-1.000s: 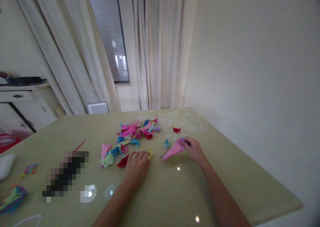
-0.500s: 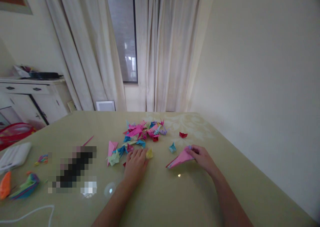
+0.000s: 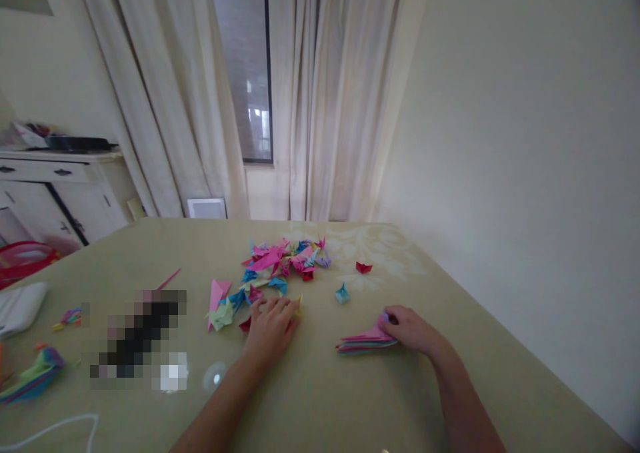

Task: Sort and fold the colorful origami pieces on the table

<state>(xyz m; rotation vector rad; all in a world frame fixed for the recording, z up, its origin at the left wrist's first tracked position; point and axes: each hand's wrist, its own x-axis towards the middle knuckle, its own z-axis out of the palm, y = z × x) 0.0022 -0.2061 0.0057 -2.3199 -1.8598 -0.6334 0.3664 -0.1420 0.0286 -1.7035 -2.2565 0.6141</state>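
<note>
My right hand [image 3: 410, 330] pinches the right end of the pink paper [image 3: 363, 342], low on the tabletop [image 3: 350, 400]; left hand [image 3: 273, 325] lies flat, open (steadying, I'd say). Best hold the layers squared.

The left forearm [image 3: 220, 406] angles up and to the right, the right forearm [image 3: 463, 410] up and to the left. The left hand [image 3: 273, 325] lies flat, palm down, its fingers [image 3: 276, 305] stretched ahead and close together, uncurled. The right hand [image 3: 411, 330] sits low, knuckles up, with its fingers [image 3: 393, 319] curled in and pinched shut, pointing left.
</note>
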